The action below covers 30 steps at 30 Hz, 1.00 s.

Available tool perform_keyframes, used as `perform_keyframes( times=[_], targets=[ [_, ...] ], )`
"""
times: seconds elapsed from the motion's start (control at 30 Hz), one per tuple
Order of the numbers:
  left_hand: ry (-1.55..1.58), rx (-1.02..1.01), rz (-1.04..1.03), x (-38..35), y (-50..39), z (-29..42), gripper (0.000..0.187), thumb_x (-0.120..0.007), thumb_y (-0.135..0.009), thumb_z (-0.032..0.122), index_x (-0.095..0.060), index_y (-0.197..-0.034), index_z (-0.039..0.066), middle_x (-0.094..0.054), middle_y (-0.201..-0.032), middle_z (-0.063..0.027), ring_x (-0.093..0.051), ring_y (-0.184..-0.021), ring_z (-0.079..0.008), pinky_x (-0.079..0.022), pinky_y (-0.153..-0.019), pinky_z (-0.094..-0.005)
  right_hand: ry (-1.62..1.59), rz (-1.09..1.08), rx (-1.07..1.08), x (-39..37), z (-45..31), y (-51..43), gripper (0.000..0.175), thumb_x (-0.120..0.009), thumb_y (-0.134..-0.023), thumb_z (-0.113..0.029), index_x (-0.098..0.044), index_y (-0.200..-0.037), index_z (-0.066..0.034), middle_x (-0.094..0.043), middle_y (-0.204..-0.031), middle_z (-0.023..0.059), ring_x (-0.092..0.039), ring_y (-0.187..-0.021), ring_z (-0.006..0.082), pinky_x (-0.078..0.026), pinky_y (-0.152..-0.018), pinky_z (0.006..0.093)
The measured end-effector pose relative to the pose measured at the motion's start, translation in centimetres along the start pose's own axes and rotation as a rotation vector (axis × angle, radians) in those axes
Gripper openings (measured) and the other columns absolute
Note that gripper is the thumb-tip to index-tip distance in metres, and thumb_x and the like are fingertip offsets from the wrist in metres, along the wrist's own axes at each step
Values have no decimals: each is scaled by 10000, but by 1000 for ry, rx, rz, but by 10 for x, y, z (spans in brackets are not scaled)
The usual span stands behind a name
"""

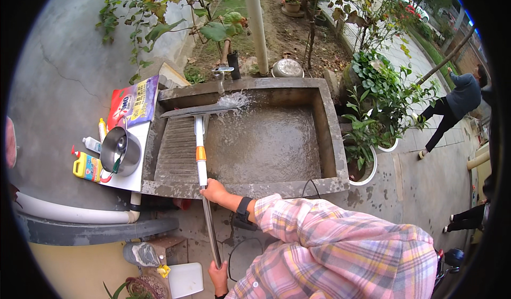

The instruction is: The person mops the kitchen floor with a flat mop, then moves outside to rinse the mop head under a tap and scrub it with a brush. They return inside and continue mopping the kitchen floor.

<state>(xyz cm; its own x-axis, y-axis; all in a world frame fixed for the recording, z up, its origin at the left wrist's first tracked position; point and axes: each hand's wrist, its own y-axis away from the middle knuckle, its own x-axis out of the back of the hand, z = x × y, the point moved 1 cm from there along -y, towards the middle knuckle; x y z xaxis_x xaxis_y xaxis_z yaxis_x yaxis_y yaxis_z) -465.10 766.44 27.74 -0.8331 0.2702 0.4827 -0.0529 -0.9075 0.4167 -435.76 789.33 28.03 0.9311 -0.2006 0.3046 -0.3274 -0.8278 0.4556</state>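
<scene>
A flat-headed mop with a steel pole and a white-and-orange joint lies across the front rim of a concrete sink. My right hand wraps the pole near that rim, a black band on its wrist. Further down, my left hand grips the pole's lower end. The long grey mop head rests over the ribbed washboard slope, seen nearly edge-on. From a tap, running water splashes on the head's right end and wets the basin floor.
Left of the sink, a white board bears an OMO detergent bag, a steel pot and several bottles, including a yellow pump bottle. Potted plants stand at right. An upturned metal basin lies behind. Another person walks at far right.
</scene>
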Motion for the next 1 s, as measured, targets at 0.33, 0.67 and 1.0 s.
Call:
perform_keyframes(
  times=[0.33,0.67,1.0],
  targets=[
    [44,166,25,-19,-20,-8,325,-815,-824,120,-505,-777,33,-508,-644,9,-449,-599,-92,-413,-530,-312,25,28,-1,-2,-21,-20,368,-766,-841,-233,-648,-1088,12,-719,-1033,232,-686,-1006,409,-534,-880,472],
    [-9,0,-1,-21,-2,-13,335,-824,-816,145,-511,-763,36,-522,-625,4,-454,-590,-93,-424,-528,-316,39,63,30,16,0,9,384,-787,-825,-276,-647,-1045,7,-715,-965,205,-696,-940,383,-535,-829,465],
    [-145,-40,-184,-17,-1,-14,342,-822,-819,173,-522,-756,21,-525,-601,-11,-448,-588,-86,-426,-531,-320,-16,188,-120,62,59,46,364,-772,-861,-276,-633,-1053,0,-725,-981,211,-694,-968,408,-535,-845,496]
  ],
)
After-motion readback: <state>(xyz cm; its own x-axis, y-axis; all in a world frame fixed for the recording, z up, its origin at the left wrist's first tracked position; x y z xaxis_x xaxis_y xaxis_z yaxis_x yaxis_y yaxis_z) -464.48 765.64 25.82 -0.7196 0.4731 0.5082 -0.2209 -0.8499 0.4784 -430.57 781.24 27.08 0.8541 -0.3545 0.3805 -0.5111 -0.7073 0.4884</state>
